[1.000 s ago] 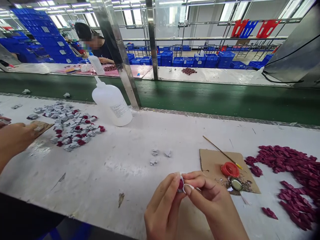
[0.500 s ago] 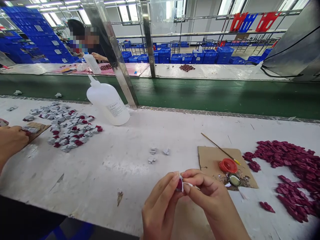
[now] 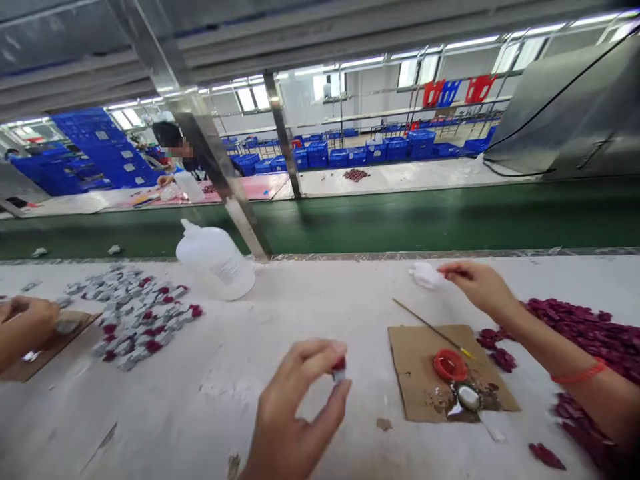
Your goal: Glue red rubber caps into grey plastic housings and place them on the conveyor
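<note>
My left hand [image 3: 300, 407] pinches a small dark-red and grey piece [image 3: 339, 370] between thumb and fingertips, above the white table [image 3: 225, 380]. Out to the right, my right hand [image 3: 477, 287] is reached forward with its fingers pinched together. At its fingertips is a blurred white scrap [image 3: 426, 275], whose exact kind I cannot make out. Below that hand lies a cardboard sheet [image 3: 410, 373] bearing a red pot [image 3: 450, 365], a metal cap [image 3: 469, 397] and a thin stick [image 3: 425, 323]. My right forearm partly covers a heap of dark-red pieces [image 3: 565, 313].
A large white bottle [image 3: 217, 263] stands at the table's far edge. Left of it lies a pile of grey and red pieces [image 3: 133, 313], near another person's hand [image 3: 30, 327]. Beyond runs a green conveyor belt [image 3: 350, 223], with metal posts [image 3: 283, 133]. Another person [image 3: 185, 157] sits across.
My hands have parted: the right moved forward and right with the white scrap, while the left keeps the red and grey piece. The view has tilted upward.
</note>
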Available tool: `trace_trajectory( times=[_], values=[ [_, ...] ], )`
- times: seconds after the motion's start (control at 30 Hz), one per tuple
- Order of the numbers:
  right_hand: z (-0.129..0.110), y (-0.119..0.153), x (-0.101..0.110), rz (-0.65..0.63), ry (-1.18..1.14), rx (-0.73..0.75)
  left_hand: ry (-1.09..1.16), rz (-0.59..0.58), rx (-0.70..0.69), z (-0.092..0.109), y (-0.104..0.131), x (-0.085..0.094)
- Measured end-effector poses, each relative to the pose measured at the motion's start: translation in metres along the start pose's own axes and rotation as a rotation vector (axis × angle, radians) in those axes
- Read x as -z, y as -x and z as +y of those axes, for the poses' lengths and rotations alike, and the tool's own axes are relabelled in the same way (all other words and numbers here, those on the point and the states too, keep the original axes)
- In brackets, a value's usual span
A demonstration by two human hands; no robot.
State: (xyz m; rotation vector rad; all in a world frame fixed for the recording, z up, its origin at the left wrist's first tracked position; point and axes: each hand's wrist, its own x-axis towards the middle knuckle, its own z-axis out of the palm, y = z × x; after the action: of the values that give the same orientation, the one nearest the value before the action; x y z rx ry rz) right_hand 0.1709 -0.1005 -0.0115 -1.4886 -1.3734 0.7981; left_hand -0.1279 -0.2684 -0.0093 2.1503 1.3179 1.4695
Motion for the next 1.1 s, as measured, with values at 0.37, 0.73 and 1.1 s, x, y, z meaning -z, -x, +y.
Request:
trace_trajectory(
  times=[0.37, 0.73, 1.1],
  values=[
    [0.028, 0.079, 0.079, 0.123, 0.332, 0.256, -0.213, -0.447, 0.351, -0.101, -0.231, -0.142],
    [-0.026, -0.002, 0.061, 0.089, 0.194, 0.312, -0.299, -0.458, 0.394, -0.113, -0.239, -0.194],
    [0.003, -0.029, 0.025, -0.003, -0.162, 0.138, -0.026, -0.691, 0.166, -0.046, -0.190, -0.224]
  ],
)
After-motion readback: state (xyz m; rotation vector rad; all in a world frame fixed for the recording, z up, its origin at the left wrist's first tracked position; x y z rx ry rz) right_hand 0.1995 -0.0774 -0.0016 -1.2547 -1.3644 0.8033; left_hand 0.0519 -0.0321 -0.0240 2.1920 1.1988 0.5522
